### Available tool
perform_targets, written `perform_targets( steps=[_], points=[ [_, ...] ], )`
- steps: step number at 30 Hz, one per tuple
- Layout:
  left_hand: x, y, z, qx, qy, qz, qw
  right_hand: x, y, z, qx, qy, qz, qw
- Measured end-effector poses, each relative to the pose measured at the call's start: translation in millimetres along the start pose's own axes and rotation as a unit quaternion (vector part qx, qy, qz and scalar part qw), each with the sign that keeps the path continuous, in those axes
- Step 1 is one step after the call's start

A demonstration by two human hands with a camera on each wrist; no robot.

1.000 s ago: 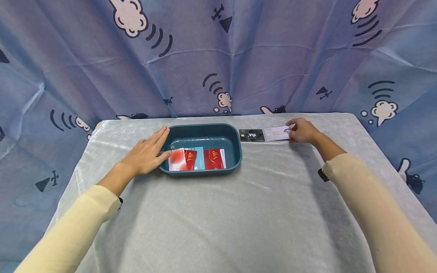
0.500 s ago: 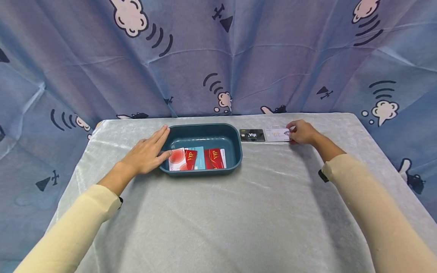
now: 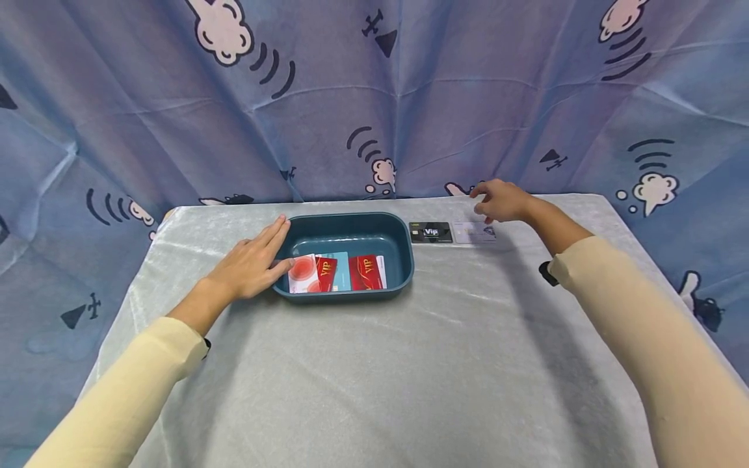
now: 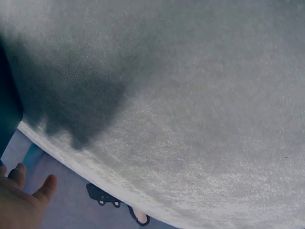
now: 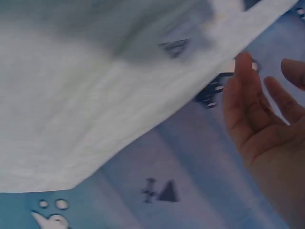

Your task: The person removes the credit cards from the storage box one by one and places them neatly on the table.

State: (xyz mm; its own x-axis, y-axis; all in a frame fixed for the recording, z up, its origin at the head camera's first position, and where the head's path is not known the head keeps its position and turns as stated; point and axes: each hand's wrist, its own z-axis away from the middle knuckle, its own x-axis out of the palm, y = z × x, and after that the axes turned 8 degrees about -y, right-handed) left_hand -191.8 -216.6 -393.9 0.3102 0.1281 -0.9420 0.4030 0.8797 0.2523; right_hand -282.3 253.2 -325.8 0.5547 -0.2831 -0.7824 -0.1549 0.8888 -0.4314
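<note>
My left hand (image 3: 248, 265) rests on the left rim of a dark teal tray (image 3: 345, 297), fingers straight and thumb over the edge. Inside the tray lie several cards: a white card with red circles (image 3: 302, 270), a red VIP card (image 3: 365, 273), a light blue card (image 3: 342, 273). To the right of the tray a black VIP card (image 3: 431, 233) lies flat on the table. Beside it is a pale silver card (image 3: 473, 233). Just above that card my right hand (image 3: 504, 200) hovers with loosely bent fingers; the right wrist view shows nothing between them.
A pale velvety cloth (image 3: 374, 377) covers the table. Right behind its back edge hangs a blue-purple patterned curtain (image 3: 456, 130). The tray stands near that back edge.
My right hand has let go of the silver card and lifted up and slightly left. That card stays beside the black one. My left hand has not moved.
</note>
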Motion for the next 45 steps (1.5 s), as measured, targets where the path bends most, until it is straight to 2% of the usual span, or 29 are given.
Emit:
perform_targets(
  steps=[5, 12, 17, 21, 26, 31, 34, 39, 45],
  points=[
    [0.4, -1.2, 0.4, 0.001, 0.003, 0.001, 1.0000, 1.1, -36.2, -8.6, -0.049, -0.009, -0.011, 0.9987],
    [1.6, -2.2, 0.0, -0.001, 0.002, 0.003, 1.0000, 14.9, -80.5, -25.4, -0.071, -0.007, -0.003, 0.9974],
    [0.8, -1.3, -0.7, -0.005, -0.002, 0.004, 1.0000, 24.5, -106.0, -32.2, -0.096, 0.005, -0.016, 0.9952],
    [-0.5, 0.2, 0.0, -0.003, -0.005, 0.002, 1.0000, 31.9, -121.3, -33.8, -0.119, -0.007, -0.043, 0.9920],
    [-2.5, 1.5, 1.0, -0.005, -0.013, 0.003, 0.9999, 40.3, -132.0, -39.2, -0.135, -0.048, -0.115, 0.9830],
    [-1.9, 1.1, 0.7, -0.006, -0.010, 0.003, 0.9999, 47.1, -134.3, -47.3, -0.088, -0.113, -0.188, 0.9717],
    [-1.4, 1.3, -0.1, -0.003, -0.006, 0.005, 1.0000, 49.0, -134.3, -48.9, -0.072, -0.123, -0.196, 0.9703],
    [-1.2, 0.6, -0.1, -0.004, -0.005, 0.003, 1.0000, 51.6, -137.0, -51.1, -0.075, -0.115, -0.176, 0.9748],
    [-1.4, 0.2, 0.4, -0.002, -0.001, 0.004, 1.0000, 55.9, -142.1, -55.2, -0.074, -0.130, -0.165, 0.9749]
  ],
)
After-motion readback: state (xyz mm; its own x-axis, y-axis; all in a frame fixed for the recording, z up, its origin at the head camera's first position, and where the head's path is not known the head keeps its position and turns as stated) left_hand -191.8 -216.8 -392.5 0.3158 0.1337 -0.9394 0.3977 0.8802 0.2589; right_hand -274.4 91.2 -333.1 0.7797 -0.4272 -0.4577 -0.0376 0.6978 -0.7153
